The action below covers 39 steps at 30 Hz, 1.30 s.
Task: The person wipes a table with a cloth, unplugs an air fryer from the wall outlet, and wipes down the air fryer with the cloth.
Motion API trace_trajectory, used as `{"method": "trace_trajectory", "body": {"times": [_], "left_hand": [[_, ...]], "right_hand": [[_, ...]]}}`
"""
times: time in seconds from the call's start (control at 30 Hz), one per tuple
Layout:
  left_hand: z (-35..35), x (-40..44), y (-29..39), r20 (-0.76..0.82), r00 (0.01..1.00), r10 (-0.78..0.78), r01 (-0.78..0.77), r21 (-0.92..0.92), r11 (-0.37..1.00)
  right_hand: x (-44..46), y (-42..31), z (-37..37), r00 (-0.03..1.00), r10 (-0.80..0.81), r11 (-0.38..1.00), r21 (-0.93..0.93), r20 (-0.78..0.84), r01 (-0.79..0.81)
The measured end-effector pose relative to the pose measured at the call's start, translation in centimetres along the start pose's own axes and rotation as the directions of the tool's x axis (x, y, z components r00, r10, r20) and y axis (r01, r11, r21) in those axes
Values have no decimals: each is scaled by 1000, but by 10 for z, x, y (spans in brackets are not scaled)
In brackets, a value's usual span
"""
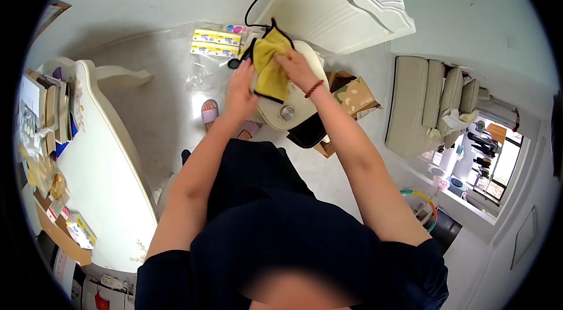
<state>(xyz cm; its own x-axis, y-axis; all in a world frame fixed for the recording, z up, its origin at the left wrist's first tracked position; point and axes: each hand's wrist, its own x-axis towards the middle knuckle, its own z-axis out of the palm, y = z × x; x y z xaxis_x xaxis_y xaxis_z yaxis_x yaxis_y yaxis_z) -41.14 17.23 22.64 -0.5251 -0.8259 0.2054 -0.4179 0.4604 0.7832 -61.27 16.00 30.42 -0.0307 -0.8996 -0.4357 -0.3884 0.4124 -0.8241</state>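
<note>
A yellow cloth with black edging (271, 67) hangs between my hands, above a cream-coloured appliance (305, 113) with a round silver knob (287, 112). My right hand (297, 71), with a reddish-brown beaded bracelet at the wrist, grips the cloth near its right side with bent fingers. At the left edge of the cloth, my left hand (240, 88) has its fingers closed along the black border. The cloth hides part of the appliance's top.
Tissue packs in clear plastic (215, 43) lie on the floor beyond my hands. An open cardboard box (355, 96) is right of the appliance, below a white carved headboard (340, 8). A cream table (99, 175) stands left; a beige sofa (407, 105) is far right.
</note>
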Motion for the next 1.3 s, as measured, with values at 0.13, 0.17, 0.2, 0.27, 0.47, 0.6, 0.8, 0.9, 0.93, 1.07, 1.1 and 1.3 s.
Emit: {"method": "trace_trajectory", "body": {"times": [0.13,0.17,0.2,0.27,0.47,0.6,0.8,0.9,0.93,1.07,1.1,1.3], "left_hand": [[-23,1,-23,296,776,-557,486,-844,228],[-40,4,-15,418,718,-557,493,-870,-17],[-51,6,-12,537,662,-523,475,-840,-261],[-49,-2,-40,448,867,-219,480,-869,123],[-68,-2,-36,135,990,-37,52,-112,992],[-57,16,-34,202,940,-274,340,-582,739],[27,69,2,57,998,41,-48,142,989],[42,103,14,171,979,-113,72,230,971],[48,114,15,221,955,-197,137,260,956],[43,108,9,209,956,-208,166,203,965],[21,98,19,248,927,-283,254,142,957],[1,5,-1,14,969,-247,247,-74,966]], "right_hand": [[-35,-64,15,981,-29,999,38,193,22],[-42,-64,30,955,-187,980,-28,230,199],[-49,-72,35,929,-286,949,-67,236,309],[-60,-91,40,847,-464,850,-139,260,508],[-39,0,-13,947,-220,958,-237,-235,163],[-25,48,-19,861,-324,792,-611,-393,19],[-19,83,2,883,-261,733,-675,-391,-82],[-17,77,6,884,-239,729,-676,-403,-111],[-17,76,4,891,-225,732,-672,-394,-112],[-20,74,-8,907,-200,753,-651,-370,-100],[-18,74,-10,900,-199,773,-627,-388,-99],[6,76,2,846,-67,839,-489,-530,-240]]}}
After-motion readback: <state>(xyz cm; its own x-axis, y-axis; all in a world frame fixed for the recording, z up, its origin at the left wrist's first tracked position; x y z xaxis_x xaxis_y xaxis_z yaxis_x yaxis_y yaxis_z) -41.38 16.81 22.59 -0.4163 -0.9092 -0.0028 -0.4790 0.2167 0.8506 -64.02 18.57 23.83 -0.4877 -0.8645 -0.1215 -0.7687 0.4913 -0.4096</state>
